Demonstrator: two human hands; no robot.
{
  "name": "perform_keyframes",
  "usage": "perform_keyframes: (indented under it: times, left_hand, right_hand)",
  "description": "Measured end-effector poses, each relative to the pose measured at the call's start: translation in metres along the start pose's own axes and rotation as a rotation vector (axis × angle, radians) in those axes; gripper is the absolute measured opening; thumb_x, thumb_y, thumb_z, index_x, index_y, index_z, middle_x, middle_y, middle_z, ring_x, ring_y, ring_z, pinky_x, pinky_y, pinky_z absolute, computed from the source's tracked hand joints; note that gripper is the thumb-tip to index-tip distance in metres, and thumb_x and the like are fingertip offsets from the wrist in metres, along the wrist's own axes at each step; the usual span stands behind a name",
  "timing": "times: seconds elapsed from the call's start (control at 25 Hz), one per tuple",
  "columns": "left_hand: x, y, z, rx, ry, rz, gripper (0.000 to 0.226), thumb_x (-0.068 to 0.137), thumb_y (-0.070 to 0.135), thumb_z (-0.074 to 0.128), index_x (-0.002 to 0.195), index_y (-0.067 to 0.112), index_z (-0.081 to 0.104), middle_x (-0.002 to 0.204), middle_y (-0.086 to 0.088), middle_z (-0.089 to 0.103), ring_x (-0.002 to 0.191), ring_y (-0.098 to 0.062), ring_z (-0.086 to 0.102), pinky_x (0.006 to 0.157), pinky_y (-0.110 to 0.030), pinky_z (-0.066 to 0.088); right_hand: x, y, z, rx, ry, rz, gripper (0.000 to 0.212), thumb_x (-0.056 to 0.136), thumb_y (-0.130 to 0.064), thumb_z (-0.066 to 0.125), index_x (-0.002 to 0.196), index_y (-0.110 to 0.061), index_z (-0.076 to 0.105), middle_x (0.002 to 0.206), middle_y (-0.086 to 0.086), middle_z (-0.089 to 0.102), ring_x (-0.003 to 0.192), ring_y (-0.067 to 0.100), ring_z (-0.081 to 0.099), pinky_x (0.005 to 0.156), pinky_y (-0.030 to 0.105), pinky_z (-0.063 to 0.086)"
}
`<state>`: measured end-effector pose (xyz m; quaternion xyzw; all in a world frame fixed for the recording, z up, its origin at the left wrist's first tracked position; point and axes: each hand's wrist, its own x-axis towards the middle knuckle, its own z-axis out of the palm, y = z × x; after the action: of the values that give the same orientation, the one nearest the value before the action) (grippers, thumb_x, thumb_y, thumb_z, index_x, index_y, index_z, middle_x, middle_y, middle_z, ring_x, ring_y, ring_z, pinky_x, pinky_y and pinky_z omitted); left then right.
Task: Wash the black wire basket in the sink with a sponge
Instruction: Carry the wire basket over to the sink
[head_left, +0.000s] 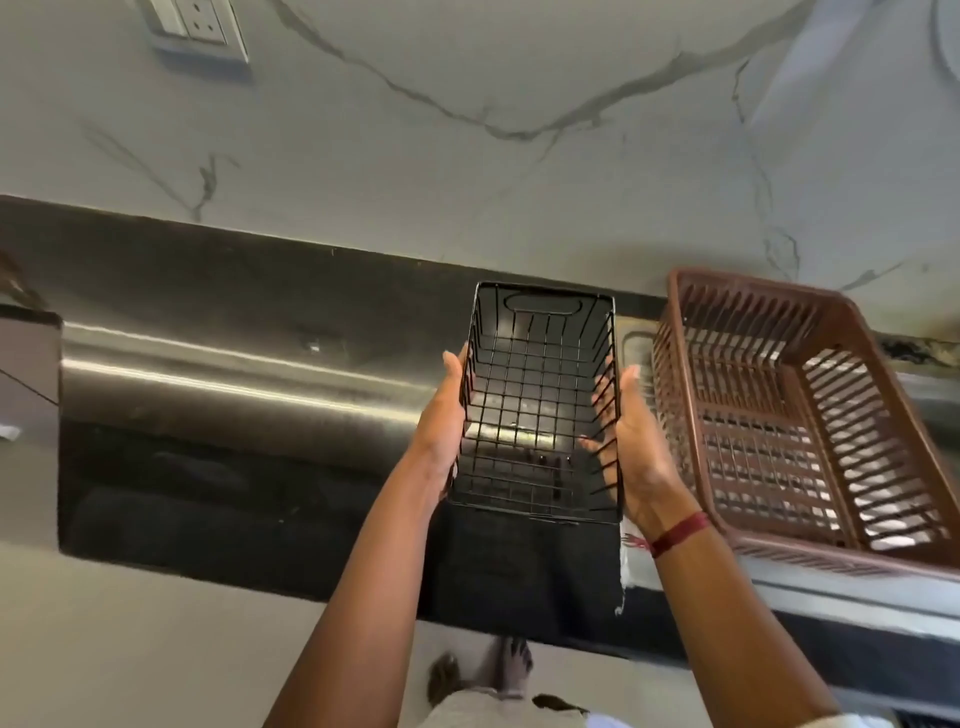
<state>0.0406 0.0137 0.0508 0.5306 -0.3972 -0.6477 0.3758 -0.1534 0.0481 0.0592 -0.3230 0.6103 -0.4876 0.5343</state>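
Basket: the black wire basket (540, 405) is held in the air, open side up, over the right half of the dark table (208, 260), just left of a brown plastic rack (831, 332).
Hands: the left hand (441, 421) lies along the left long wall with the thumb up by the rim. The right hand (631, 441) clamps the right long wall, its fingertips showing through the wires. Together they squeeze the basket from both sides.
Sink: the steel basin (234, 374) appears to lie to the left, along the table's back edge. No sponge or tap is in view.
Slip risk: the hold relies on side pressure against thin wires. Once they are wet or soapy the basket could slide down and out, and bare feet (511, 670) stand on the floor below the table's front edge.
Snag risk: fingertips poking through the mesh could catch if the basket twists on the way across.
Knock risk: the basket's right wall is close to the brown rack, which sits tilted at the table's right end. A swing that way could shove it.
One-hand risk: reaching for a sponge means letting go with one hand, and the long basket would probably tip.
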Motion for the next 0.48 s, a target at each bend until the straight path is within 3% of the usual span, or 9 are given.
perform_keyframes:
  times: [0.16,0.24,0.36,0.48]
  left_hand:
    - [-0.021,0.001,0.015,-0.006,-0.017,0.018,0.064,0.104,0.064,0.016,0.161,0.036,0.025,0.169,0.000,0.026,0.156,-0.020,0.024,0.127,-0.053,0.017]
    - [-0.030,0.003,0.026,0.015,-0.043,0.026,0.064,0.104,0.064,0.016,0.162,0.037,0.022,0.171,0.001,0.022,0.157,-0.020,0.020,0.127,-0.053,0.015]
    - [-0.042,0.008,0.047,0.042,-0.069,0.040,0.065,0.103,0.067,0.014,0.162,0.040,0.023,0.171,0.004,0.019,0.157,-0.019,0.018,0.128,-0.053,0.013]
    - [-0.054,0.011,0.078,0.054,-0.091,0.068,0.067,0.102,0.069,0.015,0.161,0.040,0.025,0.171,0.005,0.022,0.156,-0.018,0.021,0.128,-0.052,0.014]
  right_hand:
    - [-0.022,0.002,-0.016,0.041,0.013,-0.043,0.063,0.096,-0.067,0.022,0.152,-0.037,0.028,0.153,-0.014,0.034,0.135,0.007,0.037,0.109,0.044,0.035]
    - [-0.033,0.002,-0.028,0.056,0.017,-0.052,0.070,0.093,-0.072,0.024,0.152,-0.033,0.030,0.155,-0.010,0.035,0.135,0.006,0.039,0.110,0.046,0.034]
    - [-0.052,-0.003,-0.049,0.059,0.038,-0.064,0.082,0.085,-0.081,0.029,0.150,-0.032,0.036,0.153,-0.008,0.041,0.140,0.014,0.039,0.110,0.049,0.036]
    - [-0.071,-0.011,-0.078,0.022,0.083,-0.071,0.082,0.084,-0.082,0.025,0.142,-0.030,0.049,0.140,0.002,0.057,0.129,0.026,0.053,0.100,0.048,0.045]
